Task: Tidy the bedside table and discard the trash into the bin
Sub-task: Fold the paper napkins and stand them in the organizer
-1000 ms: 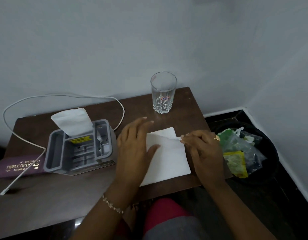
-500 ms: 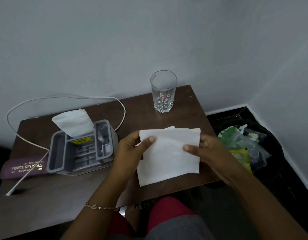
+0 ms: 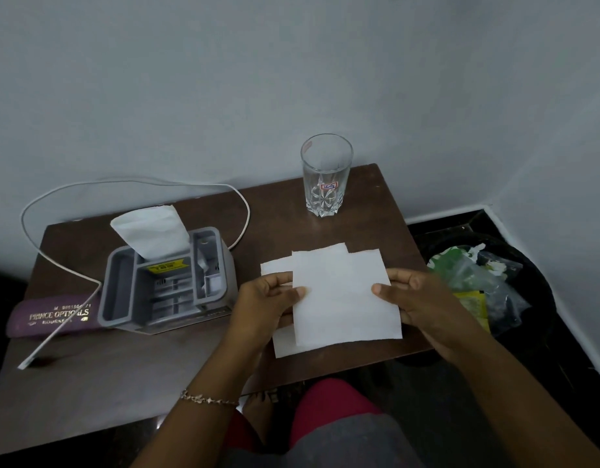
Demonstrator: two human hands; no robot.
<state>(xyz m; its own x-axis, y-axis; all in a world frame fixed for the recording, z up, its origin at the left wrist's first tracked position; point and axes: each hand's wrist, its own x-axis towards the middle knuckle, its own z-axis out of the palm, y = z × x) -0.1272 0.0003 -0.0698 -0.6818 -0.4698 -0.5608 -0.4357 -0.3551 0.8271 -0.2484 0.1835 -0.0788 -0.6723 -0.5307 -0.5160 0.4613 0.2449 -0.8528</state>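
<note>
A white paper tissue (image 3: 342,298) is held just above the brown bedside table (image 3: 122,366) near its front right part. My left hand (image 3: 268,302) pinches its left edge and my right hand (image 3: 416,298) pinches its right edge, thumbs on top. A second white sheet (image 3: 283,342) shows behind and below it, offset to the left. On the floor to the right of the table stands the black bin (image 3: 541,298), holding green, yellow and clear plastic wrappers (image 3: 467,275).
A grey plastic organiser (image 3: 166,285) with a white tissue (image 3: 149,231) sticking out stands at the table's left. A purple spectacle case (image 3: 52,315) lies beside it under a white cable (image 3: 55,336). An empty glass (image 3: 325,180) stands at the back by the wall.
The tissue lay on the table with my hands smoothing it. Both hands then lifted it by its edges and have brought it slightly lower and to the right.
</note>
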